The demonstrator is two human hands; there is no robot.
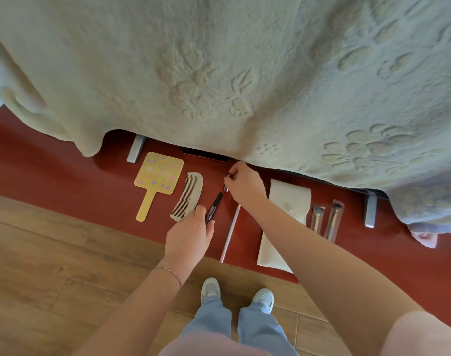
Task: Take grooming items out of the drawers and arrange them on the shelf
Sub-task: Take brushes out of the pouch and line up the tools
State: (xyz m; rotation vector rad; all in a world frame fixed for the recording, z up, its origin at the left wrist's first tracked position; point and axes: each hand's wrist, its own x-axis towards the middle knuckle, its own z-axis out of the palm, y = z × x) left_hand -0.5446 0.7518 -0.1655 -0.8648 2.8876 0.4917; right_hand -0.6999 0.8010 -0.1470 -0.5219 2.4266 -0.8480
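Note:
On the red shelf (65, 176) lie a yellow hand mirror (156, 179) and, right of it, a pale comb (189, 195). My left hand (191, 233) is shut on a dark pen-like cosmetic tube (214, 206), its tip pointing away from me, just right of the comb. My right hand (245, 183) pinches a small silvery item (226, 185) beyond that tube. A thin pink-white stick (229, 235) lies under my right forearm. Further right lie a white pouch (286, 219) and two wrapped makeup brushes (327, 220).
A cream blanket (219, 73) hangs over the bed and covers the shelf's back edge. Two grey metal brackets (136, 149) (370, 210) stand on the shelf. A dark flat object (206, 154) peeks out under the blanket. Wooden floor (52, 265) and my shoes (264, 299) are below.

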